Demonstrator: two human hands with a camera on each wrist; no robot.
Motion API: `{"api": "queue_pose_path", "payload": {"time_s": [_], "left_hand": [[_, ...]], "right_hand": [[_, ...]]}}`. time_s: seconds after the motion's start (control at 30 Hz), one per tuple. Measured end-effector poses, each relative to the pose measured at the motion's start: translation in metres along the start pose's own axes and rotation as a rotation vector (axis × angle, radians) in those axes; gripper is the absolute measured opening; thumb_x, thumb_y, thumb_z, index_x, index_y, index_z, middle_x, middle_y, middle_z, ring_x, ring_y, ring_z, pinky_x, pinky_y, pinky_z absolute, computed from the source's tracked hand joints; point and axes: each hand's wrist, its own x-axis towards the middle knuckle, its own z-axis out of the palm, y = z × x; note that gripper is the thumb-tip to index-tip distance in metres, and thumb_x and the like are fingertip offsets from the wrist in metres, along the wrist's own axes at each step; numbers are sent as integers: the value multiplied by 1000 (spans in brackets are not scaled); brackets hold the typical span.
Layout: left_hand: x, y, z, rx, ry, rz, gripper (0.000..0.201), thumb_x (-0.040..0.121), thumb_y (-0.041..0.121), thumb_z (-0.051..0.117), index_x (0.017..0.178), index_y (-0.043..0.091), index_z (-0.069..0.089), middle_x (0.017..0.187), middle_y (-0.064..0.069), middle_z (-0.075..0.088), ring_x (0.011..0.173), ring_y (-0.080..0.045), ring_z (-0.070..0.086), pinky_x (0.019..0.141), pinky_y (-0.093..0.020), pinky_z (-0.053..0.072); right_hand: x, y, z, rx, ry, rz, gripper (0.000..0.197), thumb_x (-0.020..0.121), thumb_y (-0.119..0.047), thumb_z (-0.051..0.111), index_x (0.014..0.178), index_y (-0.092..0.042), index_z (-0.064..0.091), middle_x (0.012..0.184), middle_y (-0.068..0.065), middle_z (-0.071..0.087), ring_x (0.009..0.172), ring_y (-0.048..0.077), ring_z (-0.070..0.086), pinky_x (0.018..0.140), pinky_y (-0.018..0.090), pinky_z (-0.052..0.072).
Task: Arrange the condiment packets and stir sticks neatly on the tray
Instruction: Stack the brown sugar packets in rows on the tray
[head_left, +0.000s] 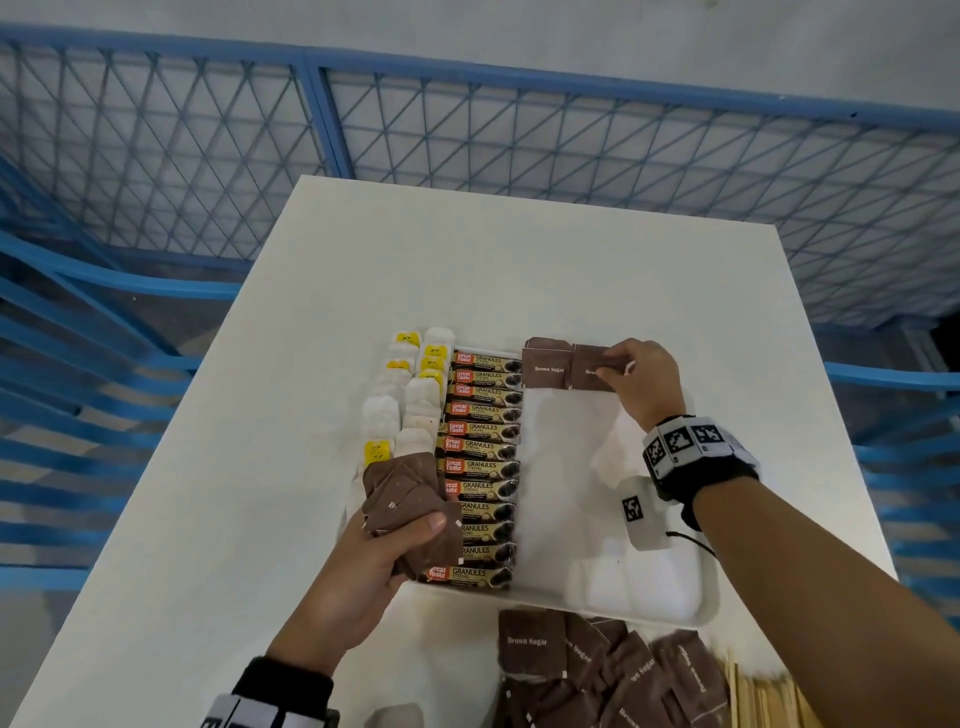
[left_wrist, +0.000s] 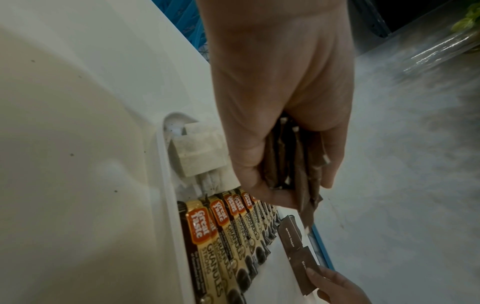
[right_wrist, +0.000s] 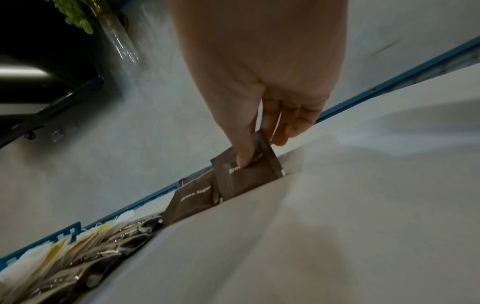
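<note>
A white tray lies on the table, with tea bags at its left and a column of coffee granule sticks beside them. One brown sugar packet lies at the tray's far edge. Next to it, my right hand pinches a second brown sugar packet against the tray. My left hand grips a bunch of brown sugar packets over the tray's near left. Wooden stir sticks lie at the bottom right, off the tray.
A heap of loose brown sugar packets lies on the white table just in front of the tray. A blue mesh fence stands behind and around the table. The tray's right half is bare.
</note>
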Motion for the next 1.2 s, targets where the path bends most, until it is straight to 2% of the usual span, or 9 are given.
{"api": "queue_pose_path", "payload": {"time_s": [0.17,0.4,0.53,0.6,0.67,0.77,0.87,1.03,1.2], "left_hand": [[0,2,1,-9,-5,1,41,70,2,71,110,4,61,99,-14,70,93,-25,68,71,-30,58],[2,3,2,-6,11,3,52,65,7,71,116,5,59,102,-14,70,98,-27,68,76,-32,58],[0,4,6,0,16,12,44,67,5,72,110,8,62,96,-11,72,89,-22,70,72,-30,58],[-1,4,9,5,22,19,41,66,8,67,107,8,63,93,-10,72,87,-21,70,73,-30,58],[-2,5,11,19,20,28,39,66,9,67,105,8,64,91,-8,73,85,-20,70,68,-28,58],[-5,6,12,26,24,36,36,66,11,67,102,11,65,89,-7,73,83,-18,70,67,-27,57],[-10,8,13,32,11,43,34,68,14,66,102,10,64,93,-11,72,88,-21,70,72,-31,57],[-20,10,14,10,-15,43,30,75,17,60,103,8,63,88,-9,74,79,-17,72,59,-24,56],[-25,8,10,25,-1,10,29,78,14,61,107,9,64,100,-15,72,88,-22,70,65,-31,58]], "right_hand": [[1,4,9,-62,65,2,24,79,-10,70,102,-7,64,108,15,55,111,30,45,81,18,28],[-6,1,11,-95,120,-9,42,77,-12,70,116,-9,56,119,17,48,112,33,41,90,33,36],[-28,-21,12,17,115,-59,34,81,-14,67,113,-9,58,118,14,48,112,31,41,92,27,34],[-50,-38,12,102,47,-144,18,85,-15,64,102,-10,61,107,7,53,102,24,50,90,25,42],[-79,-58,9,200,-118,-192,8,88,-17,61,94,-13,62,91,-3,57,84,14,54,74,13,46],[-124,-77,7,422,-481,-183,13,88,-27,60,93,-15,61,82,-4,60,71,5,53,64,10,45],[-155,-83,13,536,-679,-164,18,80,-30,70,92,-23,59,82,-7,61,70,-1,53,66,12,44],[-175,-84,24,637,-646,-112,34,74,-30,77,98,-22,54,89,-3,62,78,9,59,72,26,50],[-184,-87,24,668,-623,-102,28,78,-24,71,104,-25,58,96,2,60,84,12,57,74,27,49]]}}
